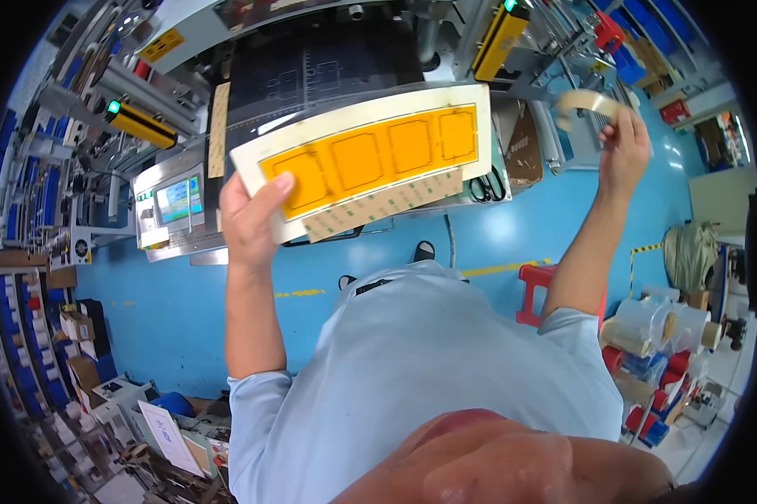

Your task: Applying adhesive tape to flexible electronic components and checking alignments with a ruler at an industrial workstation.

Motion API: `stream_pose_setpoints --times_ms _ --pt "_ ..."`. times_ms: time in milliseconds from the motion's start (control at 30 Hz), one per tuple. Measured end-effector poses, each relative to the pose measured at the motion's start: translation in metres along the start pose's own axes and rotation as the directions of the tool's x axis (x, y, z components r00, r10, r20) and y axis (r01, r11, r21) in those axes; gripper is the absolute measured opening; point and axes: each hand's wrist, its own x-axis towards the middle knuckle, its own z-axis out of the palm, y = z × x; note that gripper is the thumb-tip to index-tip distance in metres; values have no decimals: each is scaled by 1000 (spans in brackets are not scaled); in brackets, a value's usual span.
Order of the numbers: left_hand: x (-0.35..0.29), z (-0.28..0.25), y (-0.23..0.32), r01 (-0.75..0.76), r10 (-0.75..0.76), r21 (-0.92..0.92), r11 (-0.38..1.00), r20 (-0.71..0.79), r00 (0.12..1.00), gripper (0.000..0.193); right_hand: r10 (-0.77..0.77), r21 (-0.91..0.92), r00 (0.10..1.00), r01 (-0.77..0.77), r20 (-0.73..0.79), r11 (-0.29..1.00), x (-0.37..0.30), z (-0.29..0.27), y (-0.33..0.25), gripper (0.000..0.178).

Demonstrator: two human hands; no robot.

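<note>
My left hand (pixel 251 220) grips the left end of a flat white panel (pixel 251 160), thumb on its face. Across the panel lies an orange film (pixel 355 160) with several dark-outlined shapes. A beige backing strip (pixel 378 204) with small green marks runs along the panel's lower edge. Held out to the right and raised, my right hand (pixel 624 160) is closed on a curled beige strip (pixel 587 101). The strip loops leftward from my fingertips, apart from the panel. Whether it is loose or part of a roll, I cannot tell.
Behind the panel stands a machine with a dark bed (pixel 328 63), flanked by yellow sensor bars (pixel 500 42). A lit control screen (pixel 179 200) is at the left. Scissors (pixel 486 186) lie at the bench's right edge. A red stool (pixel 531 290) stands by my right arm.
</note>
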Motion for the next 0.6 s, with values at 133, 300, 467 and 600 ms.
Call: stream_pose_setpoints --times_ms 133,300,467,600 --pt "7 6 -11 15 -15 -9 1000 3 1000 42 223 -207 959 -258 -176 944 -11 -128 72 10" --pt "23 36 -27 54 -54 9 999 55 997 46 524 -362 813 -582 -255 728 -42 -203 167 6" --pt "29 35 -42 84 -83 73 994 -18 996 48 654 -375 737 -662 -170 649 -52 -193 276 7" --pt "29 39 -53 106 -102 56 993 -74 992 49 611 -587 758 -608 -229 534 -19 -159 329 9"
